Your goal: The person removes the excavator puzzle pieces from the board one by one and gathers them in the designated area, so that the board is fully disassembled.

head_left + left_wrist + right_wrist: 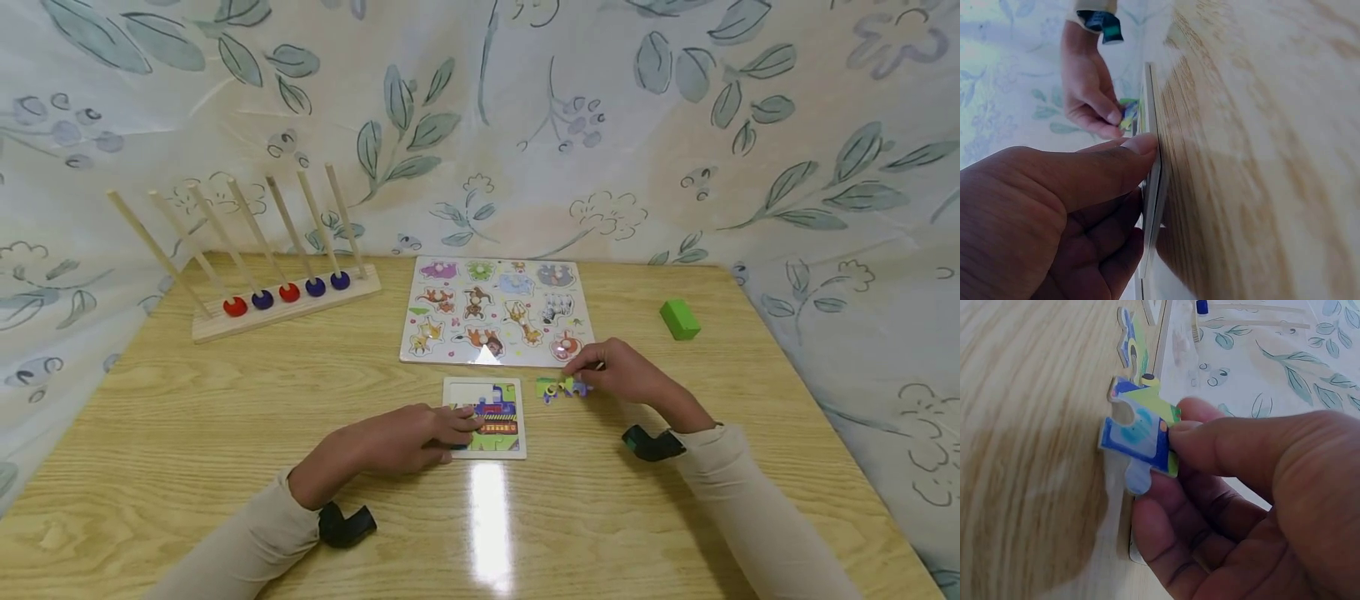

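In the head view my left hand (408, 437) is at the left side of a small framed train jigsaw puzzle (504, 417), fingers over its face. The left wrist view shows my thumb at the edge of the board (1152, 94), the other fingers curled against it. My right hand (626, 375) pinches a jigsaw piece (1141, 434) between thumb and fingers, close over the table. Blue, white and yellow-green colour this piece, which has a rounded tab and a notch. Beside it lie further loose pieces (1135, 344). An unfilled white area (468, 391) shows at the puzzle's upper left.
Behind the small puzzle lies a knobbed animal puzzle board (457, 287). A wooden peg stand (300, 306) with red and dark blue beads is at the back left. To the right sits a green block (680, 319). Patterned cloth (510, 167) hangs along the table's far edge.
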`<state>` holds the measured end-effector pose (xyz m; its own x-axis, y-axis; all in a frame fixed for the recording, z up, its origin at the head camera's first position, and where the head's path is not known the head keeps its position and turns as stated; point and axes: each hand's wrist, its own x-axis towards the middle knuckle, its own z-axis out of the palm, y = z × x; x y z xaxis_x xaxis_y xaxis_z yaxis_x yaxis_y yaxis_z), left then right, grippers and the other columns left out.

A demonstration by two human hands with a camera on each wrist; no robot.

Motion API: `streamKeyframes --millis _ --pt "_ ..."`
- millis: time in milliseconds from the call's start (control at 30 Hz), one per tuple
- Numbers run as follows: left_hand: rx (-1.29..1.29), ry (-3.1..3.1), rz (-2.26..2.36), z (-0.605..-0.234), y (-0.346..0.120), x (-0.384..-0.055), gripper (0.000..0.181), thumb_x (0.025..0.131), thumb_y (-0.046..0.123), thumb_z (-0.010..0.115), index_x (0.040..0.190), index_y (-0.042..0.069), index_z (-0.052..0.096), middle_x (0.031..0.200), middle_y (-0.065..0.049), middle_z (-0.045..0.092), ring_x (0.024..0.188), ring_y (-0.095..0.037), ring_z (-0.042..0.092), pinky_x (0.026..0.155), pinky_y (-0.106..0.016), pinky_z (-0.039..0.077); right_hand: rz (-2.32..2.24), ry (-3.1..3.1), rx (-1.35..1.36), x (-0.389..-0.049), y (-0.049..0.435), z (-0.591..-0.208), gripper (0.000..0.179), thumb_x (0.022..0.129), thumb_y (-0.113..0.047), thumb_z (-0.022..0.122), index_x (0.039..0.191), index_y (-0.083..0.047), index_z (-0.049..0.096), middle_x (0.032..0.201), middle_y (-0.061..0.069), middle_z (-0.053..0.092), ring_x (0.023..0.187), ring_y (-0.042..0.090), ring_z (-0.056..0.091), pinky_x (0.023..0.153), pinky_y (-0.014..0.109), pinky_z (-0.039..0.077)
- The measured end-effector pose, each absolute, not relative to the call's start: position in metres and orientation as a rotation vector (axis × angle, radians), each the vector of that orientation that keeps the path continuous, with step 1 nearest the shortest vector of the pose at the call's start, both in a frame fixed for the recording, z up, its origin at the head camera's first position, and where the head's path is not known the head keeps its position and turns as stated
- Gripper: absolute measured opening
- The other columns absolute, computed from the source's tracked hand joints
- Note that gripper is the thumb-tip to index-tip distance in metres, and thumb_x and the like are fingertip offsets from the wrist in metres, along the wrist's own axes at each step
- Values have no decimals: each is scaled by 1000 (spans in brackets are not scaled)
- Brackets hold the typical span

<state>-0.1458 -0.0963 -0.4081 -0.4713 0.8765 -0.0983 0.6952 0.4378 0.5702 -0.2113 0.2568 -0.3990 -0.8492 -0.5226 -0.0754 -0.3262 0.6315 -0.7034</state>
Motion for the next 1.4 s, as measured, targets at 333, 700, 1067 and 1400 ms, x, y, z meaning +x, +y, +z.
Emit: streamKeyframes --millis 333,700,1067,1400 --pt "1314 2302 643 -408 -97 -146 40 100 9 55 139 5 54 151 -2 40 140 -22 32 110 -43 32 -970 2632 -680 -210 252 -401 18 90 8 62 100 1 74 100 9 70 84 17 60 69 28 51" --pt "1314 2300 626 -407 -97 -146 40 100 8 54 139 5 53 151 -3 41 140 -24 33 110 -43 32 -952 2685 -675 -205 252 -400 17 90 7 62 99 -1 75 96 7 71 83 17 60 70 28 51" --pt "1350 2303 630 -407 -97 -146 39 99 7 55 138 4 54 149 -5 43 139 -26 34 110 -43 32 -939 2699 -688 -204 246 -396 16 91 4 63 99 -2 76 95 5 71 78 15 57 65 27 49" --pt "1326 2306 618 -408 -97 -146 39 100 9 55 139 5 54 150 -3 42 139 -25 34 110 -42 32 -953 2690 -740 -204 237 -397 15 91 3 64 99 -1 76 92 4 72 75 14 55 63 26 48"
